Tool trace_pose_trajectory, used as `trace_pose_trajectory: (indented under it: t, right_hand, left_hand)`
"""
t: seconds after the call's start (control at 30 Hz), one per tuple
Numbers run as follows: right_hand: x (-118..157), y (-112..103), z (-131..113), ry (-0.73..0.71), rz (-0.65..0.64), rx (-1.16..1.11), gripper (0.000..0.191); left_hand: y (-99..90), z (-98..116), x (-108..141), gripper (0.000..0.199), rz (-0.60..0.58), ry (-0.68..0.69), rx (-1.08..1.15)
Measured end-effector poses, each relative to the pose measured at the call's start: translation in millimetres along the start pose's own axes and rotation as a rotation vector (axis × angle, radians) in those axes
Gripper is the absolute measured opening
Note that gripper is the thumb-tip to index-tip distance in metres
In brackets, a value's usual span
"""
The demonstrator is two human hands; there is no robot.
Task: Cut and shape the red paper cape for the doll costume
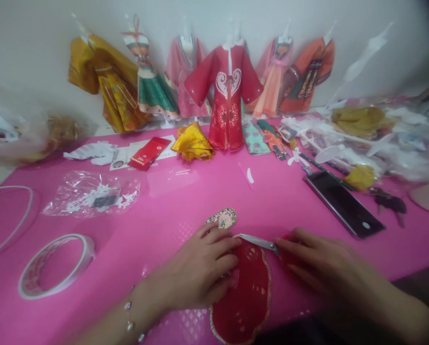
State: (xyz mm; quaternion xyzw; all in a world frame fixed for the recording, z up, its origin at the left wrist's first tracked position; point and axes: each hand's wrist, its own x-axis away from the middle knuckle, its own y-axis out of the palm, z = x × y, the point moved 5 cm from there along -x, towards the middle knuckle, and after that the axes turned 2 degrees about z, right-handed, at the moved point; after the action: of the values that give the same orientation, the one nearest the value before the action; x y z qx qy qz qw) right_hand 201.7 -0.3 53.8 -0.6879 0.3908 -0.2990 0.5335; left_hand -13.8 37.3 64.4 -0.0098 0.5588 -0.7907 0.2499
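Observation:
On the pink tabletop lies a red, curved-edged piece of fabric [248,282] with a patterned border and pale motifs. My left hand [203,266] grips its upper left part with bent fingers, the thumb resting on the red surface. My right hand [315,261] holds a pair of scissors [259,241]. The blades point left along the fabric's top edge, close to my left fingertips, and look nearly closed; the handles are mostly hidden by my fingers. Just beyond my left fingers is a small oval patterned piece [226,218], partly covered by them.
A tape roll [86,254] and a clear bag of white parts [95,196] sit at left. A phone [343,203] and keys [388,203] lie at right. Several dressed doll forms, including one in a red robe [228,96], line the wall. Plastic bags [397,124] crowd the back right.

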Motion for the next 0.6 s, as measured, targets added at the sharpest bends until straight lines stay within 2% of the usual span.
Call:
trace_pose_trajectory:
  t: [0.37,0.6]
  right_hand:
    - [-0.6,1.1,-0.4,0.006,-0.021,0.005,0.03]
    - [-2.0,-2.9,-1.4,0.006,0.049,0.015,0.029]
  left_hand:
    - [-1.6,0.7,-0.2,0.017,-0.002,-0.009,0.0]
    - [-1.0,0.0,0.4,0.016,0.011,-0.02,0.011]
